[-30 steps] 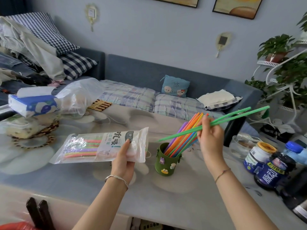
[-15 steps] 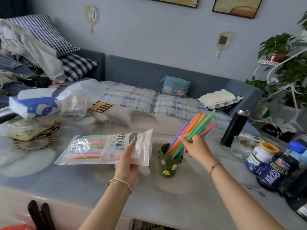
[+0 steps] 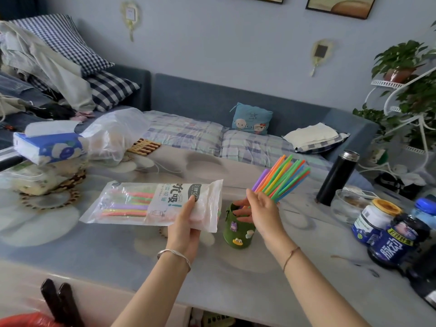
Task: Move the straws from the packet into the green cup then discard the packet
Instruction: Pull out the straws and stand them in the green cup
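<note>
A clear plastic straw packet with several coloured straws still inside is held level above the table by my left hand, which grips its right end. The green cup, decorated with small stickers, stands on the table just right of the packet. A bundle of coloured straws leans out of the cup toward the upper right. My right hand hovers over the cup's mouth with fingers spread, empty, its palm against the lower part of the straws.
A black flask, a glass bowl and jars stand at the right. A tissue pack and a plastic bag sit at the left. A sofa runs behind the table.
My right hand lowered the green straws it held into the cup and let go, then drew back over the cup mouth. The packet stayed in my left hand.
</note>
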The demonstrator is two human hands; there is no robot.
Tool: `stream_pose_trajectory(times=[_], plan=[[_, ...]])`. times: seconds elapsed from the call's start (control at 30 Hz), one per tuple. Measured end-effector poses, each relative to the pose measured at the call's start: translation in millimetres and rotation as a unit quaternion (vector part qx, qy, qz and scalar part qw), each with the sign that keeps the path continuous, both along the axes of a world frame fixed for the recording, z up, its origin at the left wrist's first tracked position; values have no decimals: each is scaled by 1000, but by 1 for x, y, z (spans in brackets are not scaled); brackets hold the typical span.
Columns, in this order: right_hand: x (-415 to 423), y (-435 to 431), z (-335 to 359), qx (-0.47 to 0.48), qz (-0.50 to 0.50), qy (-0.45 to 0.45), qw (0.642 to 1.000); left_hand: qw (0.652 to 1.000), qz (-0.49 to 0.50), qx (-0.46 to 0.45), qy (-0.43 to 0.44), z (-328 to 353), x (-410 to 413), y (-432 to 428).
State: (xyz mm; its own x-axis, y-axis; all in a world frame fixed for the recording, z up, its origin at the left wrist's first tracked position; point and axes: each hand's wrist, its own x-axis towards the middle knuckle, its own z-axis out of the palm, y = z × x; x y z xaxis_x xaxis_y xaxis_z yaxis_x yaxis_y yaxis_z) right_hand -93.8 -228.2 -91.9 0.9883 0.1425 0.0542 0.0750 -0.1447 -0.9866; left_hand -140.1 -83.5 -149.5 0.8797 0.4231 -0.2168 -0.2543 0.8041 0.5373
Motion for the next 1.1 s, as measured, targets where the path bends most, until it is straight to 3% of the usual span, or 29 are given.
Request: stream_pose_trajectory(times=[0.07, 0.17, 0.23, 0.3, 0.47, 0.57, 0.7, 0.77, 0.93, 1.1], plan=[[-5, 13, -8, 137, 17, 94, 986, 999, 12, 50, 6, 4, -3, -4], [-14, 30, -19, 341, 38, 249, 906, 987, 43, 154, 12, 12, -11, -11], [-17, 36, -24, 402, 49, 291, 867, 975, 54, 217, 13, 16, -14, -14], [-18, 39, -25, 425, 55, 290, 856, 966, 54, 253, 5, 19, -17, -16], [-23, 43, -22, 410, 68, 282, 865, 948, 47, 313, -21, 23, -24, -16], [-24, 43, -26, 390, 13, 239, 889, 949, 62, 307, -20, 25, -25, -15], [-25, 40, -33, 159, -45, 64, 984, 967, 78, 241, -6, 25, -23, -9], [-24, 38, -37, 90, -39, -31, 995, 975, 75, 208, -1, 23, -22, -6], [-17, 25, -23, 107, -34, -125, 986, 992, 43, 115, -11, 19, -18, 3], [-14, 6, 1, 238, -97, -122, 959, 999, 15, 31, 7, 14, -12, 15]])
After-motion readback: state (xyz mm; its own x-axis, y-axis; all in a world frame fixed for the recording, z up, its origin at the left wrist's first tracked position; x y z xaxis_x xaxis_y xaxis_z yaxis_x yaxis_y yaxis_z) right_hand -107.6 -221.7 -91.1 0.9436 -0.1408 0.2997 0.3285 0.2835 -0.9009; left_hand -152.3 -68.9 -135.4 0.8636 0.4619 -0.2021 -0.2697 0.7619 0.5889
